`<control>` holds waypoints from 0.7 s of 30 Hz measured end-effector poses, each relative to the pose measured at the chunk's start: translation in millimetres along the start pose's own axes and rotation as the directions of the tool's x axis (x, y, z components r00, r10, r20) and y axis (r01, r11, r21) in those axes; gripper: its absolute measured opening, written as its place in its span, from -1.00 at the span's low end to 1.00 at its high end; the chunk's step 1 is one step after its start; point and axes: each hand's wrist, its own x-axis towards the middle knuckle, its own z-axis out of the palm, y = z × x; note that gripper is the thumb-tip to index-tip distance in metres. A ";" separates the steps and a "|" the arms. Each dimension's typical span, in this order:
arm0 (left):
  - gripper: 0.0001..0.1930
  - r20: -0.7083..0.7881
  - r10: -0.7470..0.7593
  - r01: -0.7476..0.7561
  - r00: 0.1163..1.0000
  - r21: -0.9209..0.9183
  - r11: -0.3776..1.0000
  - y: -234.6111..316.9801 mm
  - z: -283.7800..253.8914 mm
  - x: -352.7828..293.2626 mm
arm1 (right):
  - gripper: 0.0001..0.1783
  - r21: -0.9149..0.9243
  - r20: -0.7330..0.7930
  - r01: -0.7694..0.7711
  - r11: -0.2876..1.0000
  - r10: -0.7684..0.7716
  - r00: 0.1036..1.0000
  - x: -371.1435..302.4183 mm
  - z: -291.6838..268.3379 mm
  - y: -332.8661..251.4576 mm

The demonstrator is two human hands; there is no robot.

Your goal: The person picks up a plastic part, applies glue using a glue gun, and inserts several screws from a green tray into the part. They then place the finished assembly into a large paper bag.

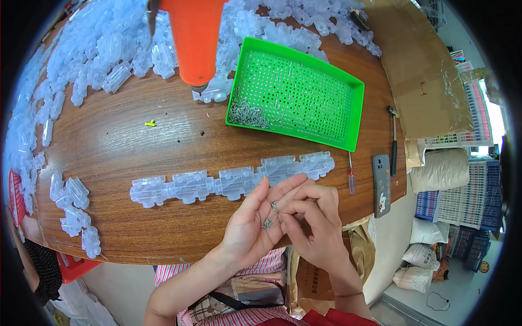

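Palm up, my left hand [244, 225] cups a few small silver screws [266, 223] above the table's near edge. My right hand [319, 231] is over that palm, thumb and fingertips pinched together beside the screws; whatever is between the tips is too small to make out. Just beyond my hands runs a row of several clear plastic shells [190, 186], partly covered by my left fingers at the right. Farther back sits a green perforated basket [296, 142], with a heap of loose screws [247, 115] in its near left corner.
An orange power tool [197, 46] hangs tip down at the back. Piled clear shells [117, 51] cover the far left; a smaller cluster [73, 209] lies nearer. At right are a screwdriver [352, 180], a phone [381, 185] and a hammer [393, 130]. Another person's arm [24, 255] shows at left.
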 end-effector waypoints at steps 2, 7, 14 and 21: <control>-0.48 -0.114 0.021 -0.017 0.993 0.037 0.999 -0.2 4.3 -1.7 | -0.81 0.075 -0.035 -0.026 0.997 0.028 0.999 1.4 -5.9 0.3; -0.68 -0.177 0.098 -0.002 0.979 0.476 0.880 -10.3 -8.2 -7.1 | -0.86 -0.221 0.010 0.009 0.975 -0.007 1.000 6.6 -20.8 -7.5; -0.71 -0.170 0.017 0.050 0.985 0.386 0.921 -5.8 -12.8 -9.6 | -0.70 -0.366 0.040 0.140 0.920 -0.135 0.990 2.3 -17.9 -8.0; -0.76 -0.258 0.084 0.005 0.963 0.326 0.945 -11.7 -13.6 -6.6 | -0.69 -0.215 0.003 -0.035 0.976 0.037 0.999 -2.1 -7.9 -4.8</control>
